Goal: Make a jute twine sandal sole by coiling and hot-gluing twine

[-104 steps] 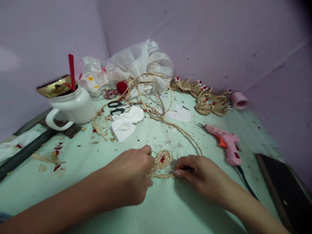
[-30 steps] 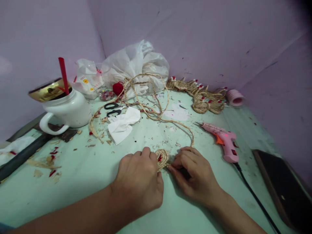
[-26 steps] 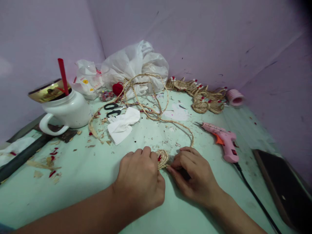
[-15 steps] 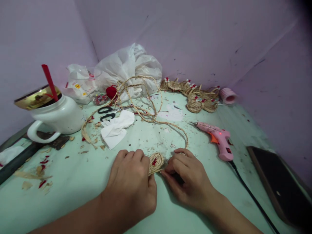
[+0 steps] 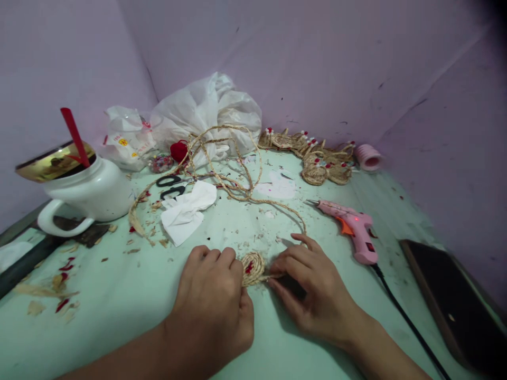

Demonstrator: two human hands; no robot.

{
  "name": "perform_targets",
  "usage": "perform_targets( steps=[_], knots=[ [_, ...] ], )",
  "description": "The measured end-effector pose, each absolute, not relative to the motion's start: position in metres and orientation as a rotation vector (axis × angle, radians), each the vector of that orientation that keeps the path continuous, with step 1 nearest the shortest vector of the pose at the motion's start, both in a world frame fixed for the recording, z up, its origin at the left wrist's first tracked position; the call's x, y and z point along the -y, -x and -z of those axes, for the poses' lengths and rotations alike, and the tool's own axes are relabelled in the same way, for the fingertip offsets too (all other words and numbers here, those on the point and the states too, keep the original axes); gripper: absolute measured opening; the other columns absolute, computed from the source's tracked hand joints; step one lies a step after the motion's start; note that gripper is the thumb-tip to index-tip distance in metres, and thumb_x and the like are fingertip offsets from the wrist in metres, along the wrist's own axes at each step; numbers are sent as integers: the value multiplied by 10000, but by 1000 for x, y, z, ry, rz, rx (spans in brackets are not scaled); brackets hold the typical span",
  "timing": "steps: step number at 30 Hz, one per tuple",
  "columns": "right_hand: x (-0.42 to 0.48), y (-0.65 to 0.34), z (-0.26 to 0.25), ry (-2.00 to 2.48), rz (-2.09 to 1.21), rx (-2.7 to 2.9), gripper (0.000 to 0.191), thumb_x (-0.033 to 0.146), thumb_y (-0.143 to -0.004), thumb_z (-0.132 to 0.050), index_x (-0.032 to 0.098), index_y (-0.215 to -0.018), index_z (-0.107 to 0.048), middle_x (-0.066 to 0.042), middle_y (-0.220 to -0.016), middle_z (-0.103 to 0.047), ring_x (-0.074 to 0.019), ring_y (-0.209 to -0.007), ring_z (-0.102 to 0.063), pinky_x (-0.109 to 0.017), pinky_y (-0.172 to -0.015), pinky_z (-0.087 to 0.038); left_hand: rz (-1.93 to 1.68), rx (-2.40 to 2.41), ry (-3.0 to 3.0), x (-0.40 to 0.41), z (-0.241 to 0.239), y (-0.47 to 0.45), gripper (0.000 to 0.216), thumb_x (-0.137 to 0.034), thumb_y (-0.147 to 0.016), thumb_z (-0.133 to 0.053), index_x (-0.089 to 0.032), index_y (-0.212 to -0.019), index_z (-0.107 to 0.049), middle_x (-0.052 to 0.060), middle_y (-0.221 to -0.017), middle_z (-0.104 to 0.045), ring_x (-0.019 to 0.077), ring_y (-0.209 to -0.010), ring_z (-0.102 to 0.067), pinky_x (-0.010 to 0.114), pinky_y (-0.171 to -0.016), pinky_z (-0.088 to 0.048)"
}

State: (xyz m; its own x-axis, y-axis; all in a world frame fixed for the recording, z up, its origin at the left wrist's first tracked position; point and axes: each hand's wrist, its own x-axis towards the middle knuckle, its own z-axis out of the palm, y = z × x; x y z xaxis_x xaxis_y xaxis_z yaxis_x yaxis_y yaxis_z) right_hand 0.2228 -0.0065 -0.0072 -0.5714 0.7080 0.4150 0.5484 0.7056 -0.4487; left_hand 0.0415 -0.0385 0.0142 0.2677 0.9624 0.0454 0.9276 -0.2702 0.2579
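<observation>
A coil of braided straw cord [image 5: 253,268] with a red centre lies close to me on the table, partly hidden by my left hand [image 5: 216,298]. That hand is closed on the coil's left side. My right hand [image 5: 303,287] pinches the cord where it leaves the coil at the right. From there the loose braided cord [image 5: 277,203] runs up past the right fingers and loops across the back of the table. A pink glue gun [image 5: 354,224] with a lit red light lies to the right, its nozzle pointing left.
At left stands a white mug [image 5: 89,190] beside a dark-handled tool [image 5: 31,264]. Black-handled scissors [image 5: 170,187] lie by a crumpled white paper [image 5: 188,211]. Behind are a plastic bag [image 5: 209,113], straw pieces with beads [image 5: 327,169] and a pink roll [image 5: 368,157]. A phone [image 5: 447,301] lies right.
My right hand has drawn slightly right, away from the coil, its index finger raised more. A short stretch of cord now shows between coil and fingertips. My left hand keeps its hold.
</observation>
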Motion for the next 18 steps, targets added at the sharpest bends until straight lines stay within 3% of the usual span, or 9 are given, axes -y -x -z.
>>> perform_targets(
  steps=[13, 18],
  knots=[
    [-2, -229, 11, 1085, -567, 2222, 63, 166, -783, -625, 221, -800, -599, 24, -753, -631, -144, -745, -587, -431, -956, -279, -432, -1658, -2386, 36, -8, -36, 128, -176, -665, -489, -167, -673, -617, 59, -700, -570, 233, -693, -510, 497, -849, -343],
    [-6, -235, 7, 1076, -690, 2291, 168, 91, -779, -559, 235, -840, -621, 14, -801, -647, -155, -802, -583, -434, -958, -282, -505, -1637, -2400, 36, -4, -34, 137, -173, -665, -494, -163, -690, -628, 59, -706, -576, 227, -695, -510, 508, -873, -327]
  ],
)
